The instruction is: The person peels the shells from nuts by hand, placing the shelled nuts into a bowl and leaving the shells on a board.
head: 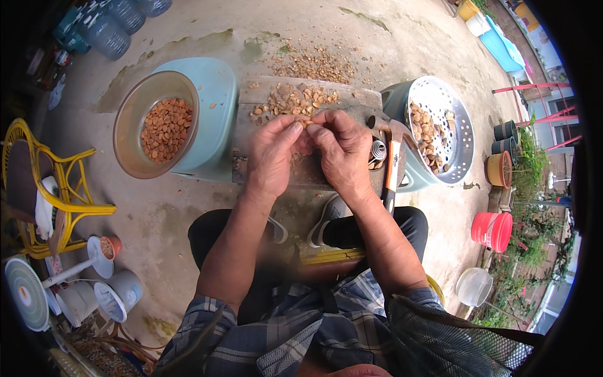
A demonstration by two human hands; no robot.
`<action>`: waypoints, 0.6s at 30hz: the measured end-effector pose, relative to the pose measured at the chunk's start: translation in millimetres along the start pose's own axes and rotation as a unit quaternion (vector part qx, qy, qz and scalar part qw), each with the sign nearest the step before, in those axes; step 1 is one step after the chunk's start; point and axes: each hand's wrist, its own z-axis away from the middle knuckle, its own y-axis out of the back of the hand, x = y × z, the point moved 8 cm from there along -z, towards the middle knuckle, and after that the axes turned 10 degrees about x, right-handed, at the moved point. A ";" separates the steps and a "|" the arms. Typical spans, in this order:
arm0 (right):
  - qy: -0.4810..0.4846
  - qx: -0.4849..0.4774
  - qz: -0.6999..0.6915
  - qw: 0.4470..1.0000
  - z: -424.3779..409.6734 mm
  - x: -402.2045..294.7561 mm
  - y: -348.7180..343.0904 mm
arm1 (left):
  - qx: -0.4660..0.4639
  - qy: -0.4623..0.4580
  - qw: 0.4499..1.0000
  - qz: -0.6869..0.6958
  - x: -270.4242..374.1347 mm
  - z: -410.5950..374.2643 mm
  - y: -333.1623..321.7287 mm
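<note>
My left hand (pixel 274 153) and my right hand (pixel 347 153) meet over a worn wooden board (pixel 252 98). Their fingertips pinch a small orange-brown kernel or shell piece (pixel 306 123) between them; the fingers partly hide it. Cracked shells (pixel 301 99) lie heaped on the board just beyond my hands. To the right of my right hand rests a claw hammer (pixel 392 167), its head away from me. A metal coil spring (pixel 378 150) sits beside its handle, with some nuts or pits around it, partly hidden.
At left, a brownish bowl (pixel 123 136) of brown kernels (pixel 167 129) rests on a light-blue plastic stool (pixel 219 113). A perforated metal basin (pixel 464 141) with whole pits (pixel 424 125) stands at right. Shell fragments (pixel 320 63) litter the concrete beyond. A yellow-framed chair (pixel 70 205) stands left, a red bucket (pixel 491 231) right.
</note>
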 end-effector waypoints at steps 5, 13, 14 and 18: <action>0.122 -0.008 0.119 0.985 0.5 -5.3 0.4 | 0.013 -0.024 0.995 -0.095 1.5 0.2 0.3; 0.234 -0.012 0.218 0.947 3.7 -19.8 -4.9 | 0.009 -0.014 0.994 -0.107 -3.2 0.0 2.0; 0.230 -0.012 0.213 0.949 3.7 -19.3 -5.4 | 0.011 -0.008 0.995 -0.097 -4.6 -0.6 4.8; 0.040 0.006 0.051 0.998 0.3 9.3 2.4 | 0.017 0.031 0.999 -0.008 -6.4 -2.9 11.0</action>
